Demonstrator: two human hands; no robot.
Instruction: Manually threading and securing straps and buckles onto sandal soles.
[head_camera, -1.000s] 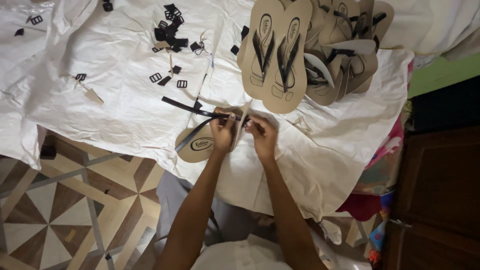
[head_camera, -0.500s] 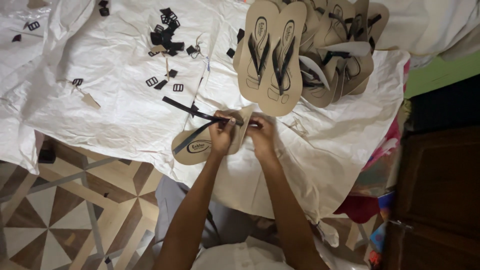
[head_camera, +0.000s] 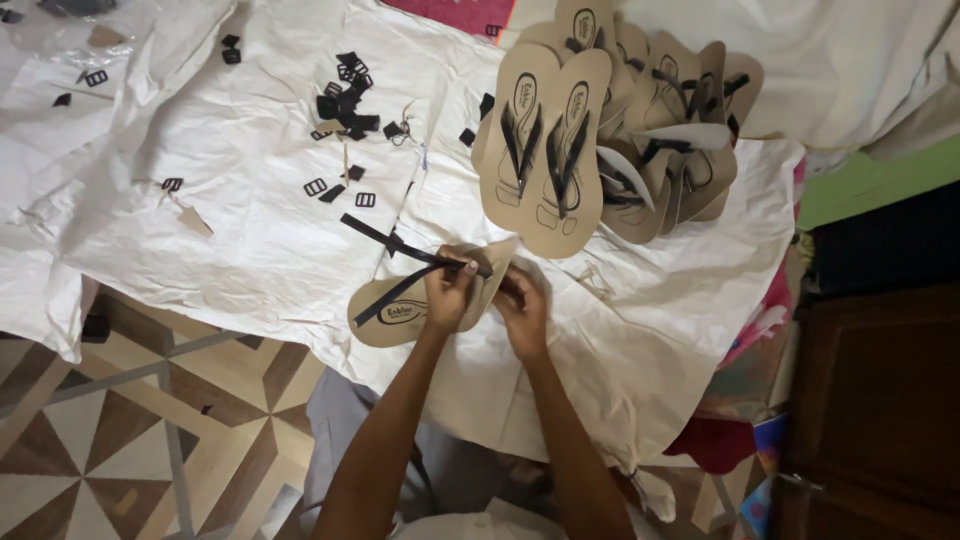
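Note:
A tan flip-flop sole (head_camera: 385, 310) lies tilted on the white cloth (head_camera: 250, 200) in front of me. My left hand (head_camera: 449, 290) grips its front part and pinches the black strap (head_camera: 385, 238), which runs up and left across the cloth. My right hand (head_camera: 522, 308) is closed on the sole's front edge, just right of the left hand. The sole's toe end is hidden under both hands.
A pile of finished tan flip-flops (head_camera: 610, 130) with black straps sits at the upper right. Small black buckles and strap pieces (head_camera: 345, 100) lie scattered at the upper middle. Patterned floor tiles (head_camera: 130, 430) show at the lower left, a dark wooden cabinet (head_camera: 880, 400) at the right.
Both hands stay on the sole. The left hand has shifted slightly along the strap at the front; the sole keeps its place on the cloth.

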